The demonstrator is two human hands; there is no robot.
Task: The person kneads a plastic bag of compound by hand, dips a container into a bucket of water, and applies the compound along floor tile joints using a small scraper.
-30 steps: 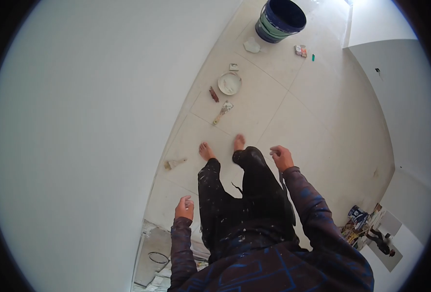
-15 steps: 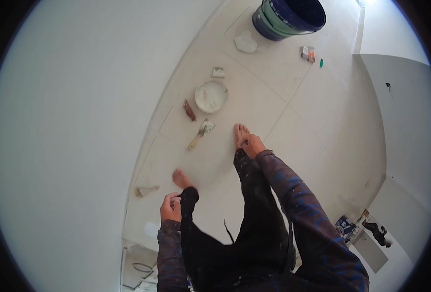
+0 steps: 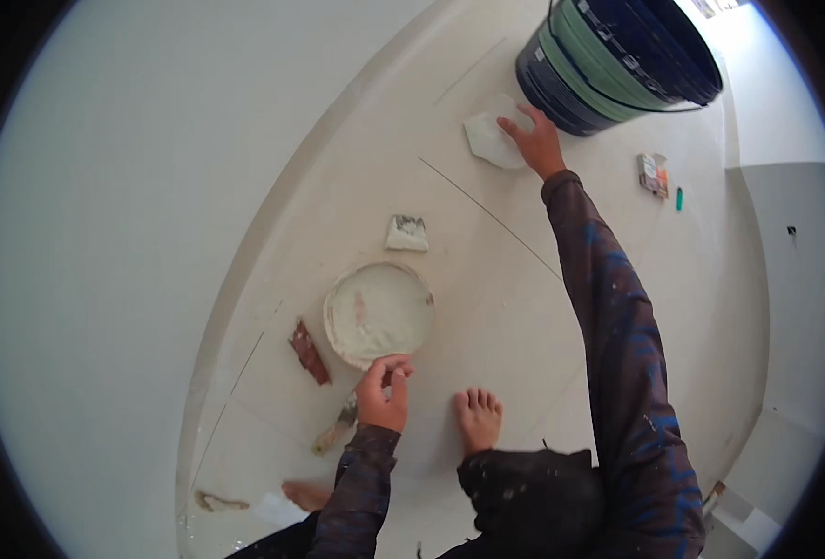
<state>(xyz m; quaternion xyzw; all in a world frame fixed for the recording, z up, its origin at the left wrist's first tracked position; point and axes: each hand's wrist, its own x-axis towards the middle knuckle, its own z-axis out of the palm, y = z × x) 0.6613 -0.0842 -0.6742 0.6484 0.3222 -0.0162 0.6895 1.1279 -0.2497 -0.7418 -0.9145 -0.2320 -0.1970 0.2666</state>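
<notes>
My right hand (image 3: 537, 144) is stretched forward with fingers spread, over the edge of a flat white many-sided piece (image 3: 489, 140) on the floor; whether it touches the piece I cannot tell. Just beyond stands a big dark blue and green bucket (image 3: 585, 70) with a wire handle. My left hand (image 3: 384, 393) is closed with curled fingers, overlapping the near rim of a round bowl (image 3: 380, 312) with whitish residue inside. What those fingers hold, if anything, is hidden. Partly behind this hand lies a putty knife (image 3: 336, 429) with a pale handle.
A small whitish block (image 3: 407, 233) lies beyond the bowl, a reddish-brown piece (image 3: 309, 352) left of it. A small box (image 3: 653, 175) and a green lighter (image 3: 680, 198) lie right of the bucket. Another tool (image 3: 219, 502) lies near the left wall (image 3: 105, 261).
I have bent lower and forward. My right hand has gone from my trouser leg at the ankle to the white piece. My left hand has left the other trouser leg and come to the bowl.
</notes>
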